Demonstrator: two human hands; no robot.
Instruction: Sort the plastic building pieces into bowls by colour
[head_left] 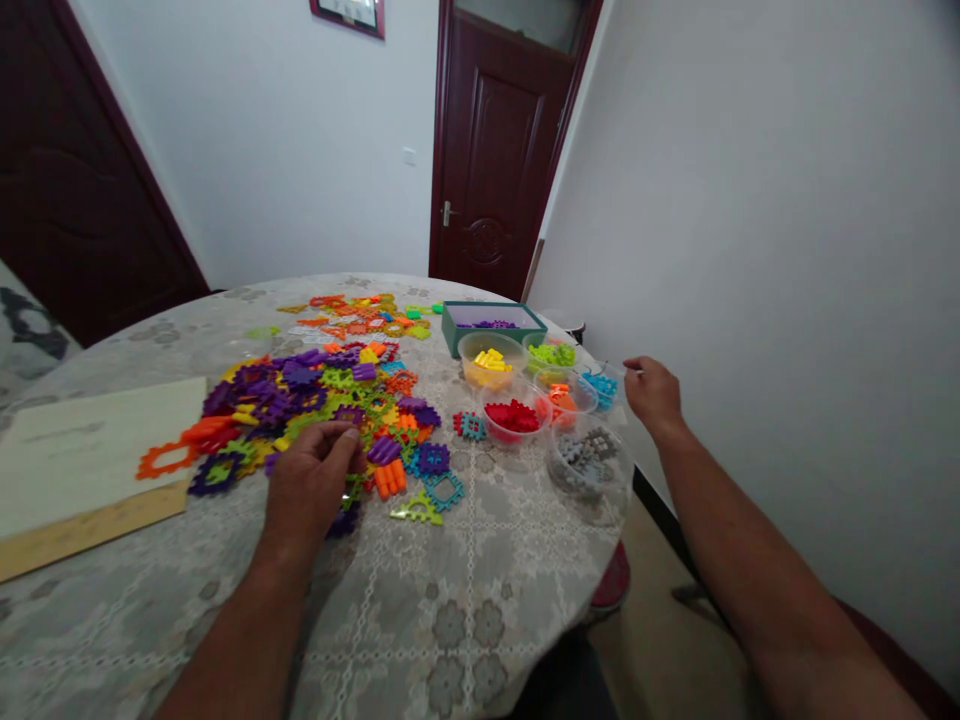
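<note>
My left hand [309, 482] rests on the near edge of a pile of coloured plastic building pieces [315, 395], its fingers curled and pinched among the purple and green pieces. I cannot make out what they grip. My right hand [654, 393] hovers at the right rim of the table, fingers closed, beside a clear bowl of blue pieces [602, 386]. Other clear bowls hold red pieces [514, 417], yellow pieces [491, 360], green pieces [553, 354], orange pieces [562, 398] and grey pieces [585, 455].
A round table with a lace-patterned cloth [450, 600] carries everything. A teal box [491, 322] stands behind the bowls. A pale board [82, 455] lies at the left. A second scatter of orange pieces [360, 312] lies farther back. Dark red doors [499, 150] stand behind.
</note>
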